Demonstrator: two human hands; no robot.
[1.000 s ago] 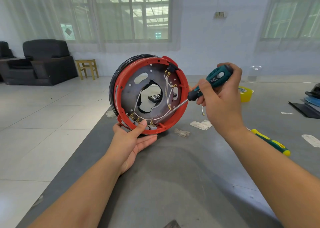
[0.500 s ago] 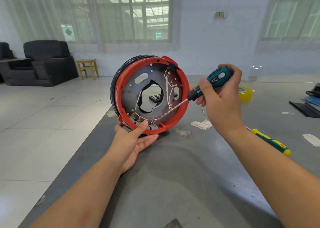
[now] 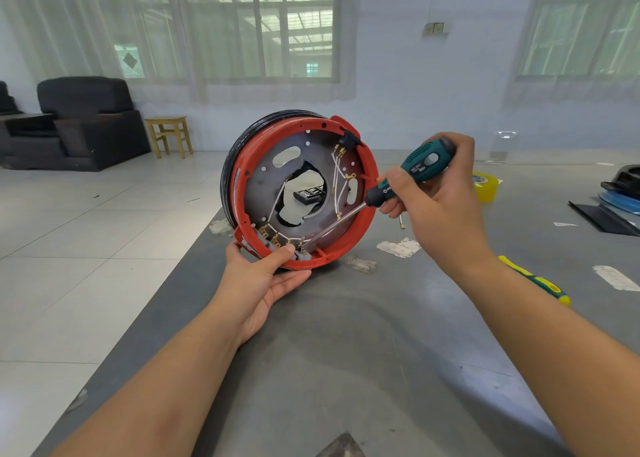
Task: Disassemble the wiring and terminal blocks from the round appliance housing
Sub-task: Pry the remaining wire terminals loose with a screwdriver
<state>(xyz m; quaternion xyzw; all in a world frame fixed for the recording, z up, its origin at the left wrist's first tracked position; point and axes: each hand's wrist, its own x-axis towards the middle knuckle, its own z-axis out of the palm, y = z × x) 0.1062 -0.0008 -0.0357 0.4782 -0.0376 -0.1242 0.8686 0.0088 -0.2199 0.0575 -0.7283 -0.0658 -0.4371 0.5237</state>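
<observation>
The round housing (image 3: 363, 228), red-rimmed with a grey metal plate inside, stands on edge on the grey table (image 3: 346, 352). White wires (image 3: 341, 189) with brass terminals run across the plate to a grey terminal block (image 3: 273, 240) at the bottom rim. My left hand (image 3: 263, 280) cups the housing's lower edge, thumb over the rim beside the block. My right hand (image 3: 433, 210) grips a green-handled screwdriver (image 3: 415, 169); its shaft slants down-left and the tip sits at the terminal block near my left thumb.
A yellow-green screwdriver (image 3: 533, 280) lies right of my right forearm. A yellow tape roll (image 3: 485, 186) and dark parts (image 3: 616, 196) sit at the far right. Scraps of white tape (image 3: 398, 247) dot the table. The table's left edge drops to a tiled floor.
The housing has shifted very slightly; the screwdriver tip stays at the terminal block. Both hands keep their holds.
</observation>
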